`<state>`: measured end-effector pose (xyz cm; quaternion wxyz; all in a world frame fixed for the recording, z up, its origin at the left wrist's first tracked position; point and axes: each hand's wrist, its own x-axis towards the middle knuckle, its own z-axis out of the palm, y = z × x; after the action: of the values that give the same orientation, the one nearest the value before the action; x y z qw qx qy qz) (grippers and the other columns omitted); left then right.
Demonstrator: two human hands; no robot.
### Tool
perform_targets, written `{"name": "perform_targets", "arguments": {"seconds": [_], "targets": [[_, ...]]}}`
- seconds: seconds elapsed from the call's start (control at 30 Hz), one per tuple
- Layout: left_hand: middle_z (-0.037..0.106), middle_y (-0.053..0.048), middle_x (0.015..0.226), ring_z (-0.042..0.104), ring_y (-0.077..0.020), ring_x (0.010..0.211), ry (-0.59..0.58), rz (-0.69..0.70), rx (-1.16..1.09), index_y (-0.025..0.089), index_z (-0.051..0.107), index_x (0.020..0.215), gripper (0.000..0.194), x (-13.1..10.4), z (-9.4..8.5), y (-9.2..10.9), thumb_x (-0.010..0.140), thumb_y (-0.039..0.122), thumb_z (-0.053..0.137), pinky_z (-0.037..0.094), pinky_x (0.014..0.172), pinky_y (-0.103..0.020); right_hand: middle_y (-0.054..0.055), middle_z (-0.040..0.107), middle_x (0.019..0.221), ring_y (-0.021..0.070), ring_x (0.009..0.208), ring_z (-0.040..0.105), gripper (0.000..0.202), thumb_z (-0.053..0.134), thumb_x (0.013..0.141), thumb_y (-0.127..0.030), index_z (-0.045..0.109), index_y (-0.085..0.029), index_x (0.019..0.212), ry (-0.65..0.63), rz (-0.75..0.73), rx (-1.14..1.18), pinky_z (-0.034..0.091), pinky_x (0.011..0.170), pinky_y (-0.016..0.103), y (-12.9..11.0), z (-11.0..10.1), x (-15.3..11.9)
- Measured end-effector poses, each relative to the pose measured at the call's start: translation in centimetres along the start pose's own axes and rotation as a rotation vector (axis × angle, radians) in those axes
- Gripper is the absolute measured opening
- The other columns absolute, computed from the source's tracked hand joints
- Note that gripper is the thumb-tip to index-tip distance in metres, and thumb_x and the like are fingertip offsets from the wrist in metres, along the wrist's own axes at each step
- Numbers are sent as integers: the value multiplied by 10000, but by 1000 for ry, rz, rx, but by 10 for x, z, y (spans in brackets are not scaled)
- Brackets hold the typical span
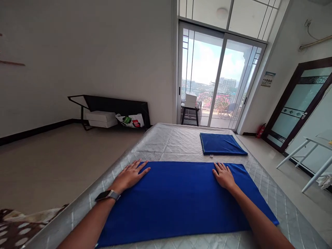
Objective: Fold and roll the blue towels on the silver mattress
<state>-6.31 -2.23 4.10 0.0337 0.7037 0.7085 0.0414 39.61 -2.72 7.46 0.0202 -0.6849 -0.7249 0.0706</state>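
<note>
A wide blue cloth [178, 200] lies flat across a pale quilted mattress [160, 141]. My left hand [131, 175] rests at the cloth's far left corner, fingers spread, with a dark watch on the wrist. Near the far edge on the right, my right hand [224, 175] lies palm down on the cloth, its fingers apart. Neither hand grips anything. Beyond the right hand, a smaller folded blue cloth [221, 144] sits on the mattress, with a small white tag at its near edge.
A black frame [116, 105] with white boxes [101, 119] stands against the far wall. Sliding glass doors [220, 76] are behind the mattress. At right are a white-legged table [317, 141] and a red fire extinguisher [260, 130]. A brown spotted cloth [23, 228] lies at lower left.
</note>
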Motion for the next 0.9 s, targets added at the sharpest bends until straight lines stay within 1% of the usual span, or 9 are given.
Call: {"name": "perform_targets", "arguments": {"seconds": [0.13, 0.23, 0.3, 0.43, 0.63, 0.7, 0.77, 0.83, 0.9], "targets": [[346, -105, 1600, 250, -297, 1494, 39, -3, 3, 222, 344, 1526, 715, -2, 4, -12, 934, 619, 290, 217, 1197, -483, 29, 262, 1628, 190, 1509, 179, 606, 202, 1014, -451, 243, -217, 1571, 19, 174, -65, 138, 1219, 417, 71, -7, -1], [357, -86, 1597, 273, -289, 1487, 59, -10, -7, 237, 360, 1520, 705, -1, 5, -10, 932, 620, 297, 218, 1198, -466, 50, 251, 1631, 201, 1507, 189, 614, 210, 1010, -431, 250, -177, 1568, 55, 238, -67, 168, 1218, 410, 101, -8, -3], [345, -94, 1603, 286, -286, 1481, 68, -14, -21, 229, 368, 1516, 705, 0, 6, -9, 935, 620, 289, 219, 1197, -457, 59, 246, 1632, 203, 1507, 191, 615, 217, 1009, -423, 254, -164, 1566, 62, 245, -68, 174, 1219, 407, 105, -8, -4], [345, -101, 1602, 298, -298, 1475, 86, -9, -49, 230, 381, 1511, 701, 1, 9, -10, 935, 622, 301, 229, 1189, -471, 72, 227, 1636, 208, 1509, 179, 612, 213, 1010, -397, 240, -147, 1568, 47, 252, -72, 166, 1221, 425, 99, -8, -4], [324, -73, 1614, 276, -293, 1484, 74, -22, -84, 265, 348, 1524, 679, -1, 7, -7, 950, 617, 266, 221, 1192, -487, 97, 231, 1630, 219, 1508, 178, 593, 205, 997, -306, 252, -130, 1562, -25, 263, -47, 189, 1207, 471, 100, -20, 1], [318, -80, 1616, 284, -293, 1481, 68, -32, -84, 264, 343, 1526, 678, -1, 5, -4, 952, 617, 266, 215, 1193, -490, 133, 264, 1614, 242, 1501, 210, 596, 204, 980, -259, 291, -88, 1544, -30, 305, -40, 195, 1202, 492, 91, -23, 5], [323, -95, 1611, 295, -296, 1476, 67, -38, -73, 251, 353, 1523, 679, -1, 4, -2, 951, 610, 285, 210, 1195, -492, 155, 290, 1601, 260, 1497, 223, 599, 204, 969, -239, 327, -63, 1527, 21, 310, -40, 192, 1201, 504, 67, -21, 8], [326, -111, 1608, 300, -295, 1475, 62, -52, -59, 236, 356, 1522, 678, -1, 3, 1, 951, 598, 302, 203, 1199, -489, 144, 318, 1591, 260, 1496, 228, 590, 232, 974, -272, 366, -80, 1515, 113, 218, -23, 194, 1205, 491, 25, -13, 10], [323, -110, 1609, 293, -289, 1479, 62, -59, -54, 235, 355, 1522, 668, -2, 2, 3, 955, 585, 306, 200, 1202, -481, 117, 343, 1585, 256, 1486, 260, 567, 286, 984, -327, 419, -116, 1494, 174, 15, 28, 214, 1205, 460, -29, -1, 9]]}}
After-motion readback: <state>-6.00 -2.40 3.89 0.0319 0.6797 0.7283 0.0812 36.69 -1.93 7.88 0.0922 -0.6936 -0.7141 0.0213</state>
